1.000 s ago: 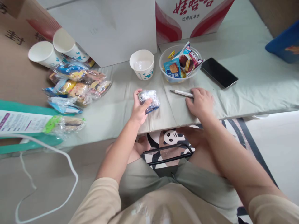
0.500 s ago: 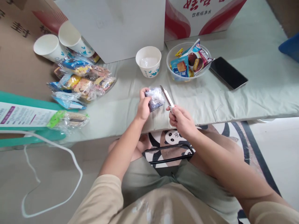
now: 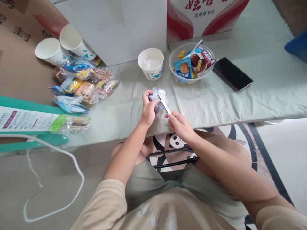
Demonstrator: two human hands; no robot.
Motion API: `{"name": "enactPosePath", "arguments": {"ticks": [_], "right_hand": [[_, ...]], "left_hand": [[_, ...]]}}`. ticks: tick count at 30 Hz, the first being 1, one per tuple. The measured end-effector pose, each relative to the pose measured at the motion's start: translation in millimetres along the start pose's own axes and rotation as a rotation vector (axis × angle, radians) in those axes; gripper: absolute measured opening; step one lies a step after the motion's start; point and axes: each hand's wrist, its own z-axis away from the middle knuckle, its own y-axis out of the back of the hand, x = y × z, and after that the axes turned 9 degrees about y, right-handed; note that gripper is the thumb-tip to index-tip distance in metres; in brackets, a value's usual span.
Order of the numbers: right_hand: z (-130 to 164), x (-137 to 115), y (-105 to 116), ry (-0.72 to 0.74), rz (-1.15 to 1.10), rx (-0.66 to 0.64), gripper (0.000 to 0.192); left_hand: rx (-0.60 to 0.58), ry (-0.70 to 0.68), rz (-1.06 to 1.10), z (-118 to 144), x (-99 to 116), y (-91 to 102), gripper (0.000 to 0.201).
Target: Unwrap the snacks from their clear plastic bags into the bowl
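Observation:
Near the table's front edge, my left hand (image 3: 148,110) is closed on the left side of a small crinkled clear-and-blue plastic packet (image 3: 163,94). My right hand (image 3: 180,124) grips a slim utility knife (image 3: 165,105) with a pale handle. The knife's tip lies over the middle of the packet; whether it has cut into the plastic I cannot tell. What the packet contains is hard to make out. Just beyond both hands stands a white paper cup (image 3: 153,74) with blue-green print. To its right sits a clear plastic bowl (image 3: 185,80) of wrapped snacks.
A black phone (image 3: 232,73) lies right of the bowl. On the left are a pile of wrapped snacks (image 3: 83,83), two tipped paper cups (image 3: 49,51) and a green-ended packet (image 3: 72,123). White cartons (image 3: 115,28) stand at the back. A white cord (image 3: 78,166) hangs at the lower left.
My right hand has moved left, bringing the knife from beside the packet to over it. My left hand keeps its hold on the packet, almost in place. The view has shifted slightly.

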Motion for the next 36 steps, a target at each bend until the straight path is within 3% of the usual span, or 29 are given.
{"name": "enactPosePath", "arguments": {"ticks": [4, 8, 13, 17, 20, 24, 26, 30, 33, 36], "right_hand": [[2.2, 1.1, -0.3, 0.003, 0.083, -0.061, 0.037], [4.1, -0.4, -0.4, -0.003, 0.145, -0.133, 0.034], [4.7, -7.2, 5.4, -0.007, 0.248, -0.233, 0.034], [-6.0, -13.2, 25.9, 0.225, 0.598, -0.030, 0.033], [-22.2, -13.9, 49.7, 0.272, 0.922, 0.137, 0.034], [-39.1, -10.1, 72.2, 0.267, 1.136, 0.318, 0.035], [-41.1, -7.8, 73.5, 0.355, 1.075, 0.361, 0.043], [-36.1, -4.6, 59.1, 0.544, 0.622, 0.046, 0.067], [-32.8, -6.0, 45.9, 0.541, 0.464, 0.035, 0.071], [-32.3, -11.3, 40.3, 0.486, 0.435, 0.110, 0.053]], "left_hand": [[0.112, -0.012, -0.004, -4.2, 4.7, 7.2, 0.035], [0.231, -0.002, 0.154, -10.5, 21.8, 14.7, 0.035], [0.371, -0.023, 0.350, -27.7, 43.9, 55.3, 0.030], [0.386, 0.037, 0.466, -31.7, 46.3, 83.9, 0.027], [0.288, 0.099, 0.475, -21.6, 43.9, 72.9, 0.027], [-0.002, 0.306, 0.495, -2.7, 44.7, 32.9, 0.029], [-0.138, 0.390, 0.479, 4.6, 46.1, 16.1, 0.030], [-0.367, 0.440, 0.313, 13.3, 44.8, -0.4, 0.044], [-0.380, 0.352, 0.129, 15.0, 38.8, -2.2, 0.049], [-0.327, 0.238, 0.027, 13.5, 31.0, -0.4, 0.043]]}}
